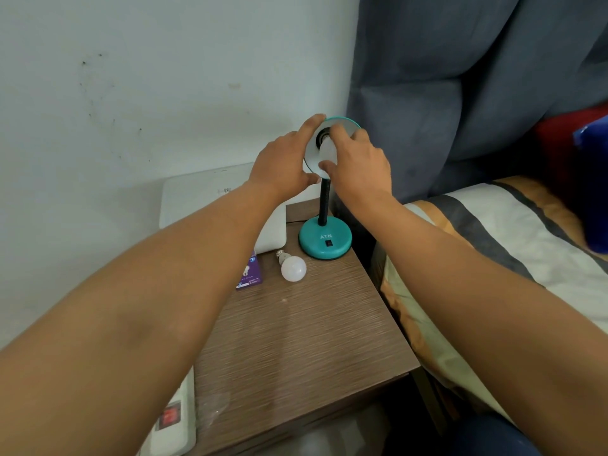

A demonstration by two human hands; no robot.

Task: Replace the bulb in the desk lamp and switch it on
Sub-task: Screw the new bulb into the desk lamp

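A teal desk lamp stands at the back right of a wooden bedside table (312,340), with a round base (324,241) carrying a black switch (328,244) and a black flexible neck. Its shade (345,124) is tilted toward me. My left hand (283,162) grips the shade's left rim. My right hand (358,162) is closed around a white bulb (329,149) sitting at the socket inside the shade. A second white bulb (292,267) lies loose on the table, left of the base.
A purple bulb box (250,274) lies by the loose bulb. A white device (223,205) leans against the wall behind. A white power strip (174,422) hangs at the table's left edge. A bed with striped bedding (510,245) borders the right side.
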